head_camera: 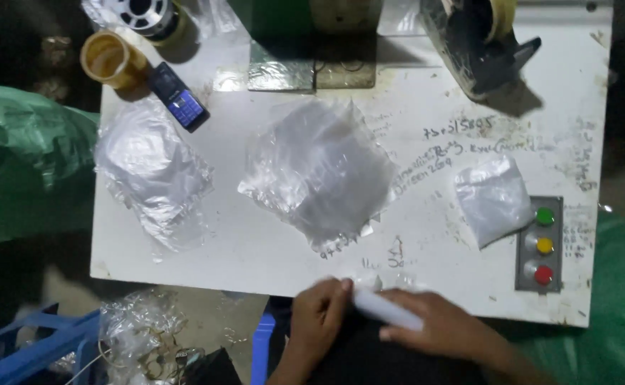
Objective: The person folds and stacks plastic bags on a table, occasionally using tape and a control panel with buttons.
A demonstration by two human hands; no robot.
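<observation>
Green sack (20, 157): lies off the table's left edge, crumpled.
Tape roll (109, 58): yellowish, at the table's far left corner, just beside a dark keypad phone (179, 98).
Left bag pile (152, 175): clear plastic bags heaped on the left part of the white table (255, 246).
Middle bag pile (319, 171): a larger stack of clear bags at the table's centre, well apart from both hands.
Left hand (317, 314): at the near table edge, fingers curled, fingertips pinching the left end of a small white rolled piece (387, 310).
Rolled piece: held low at the near edge, between the two hands, blurred.
Right hand (441, 324): closed over the roll's right end, fingers folded around it.
Small white bag (493, 199): lies right of centre, touching the button panel (542, 244).
Button panel: grey, with green, yellow and red buttons in a column.
</observation>
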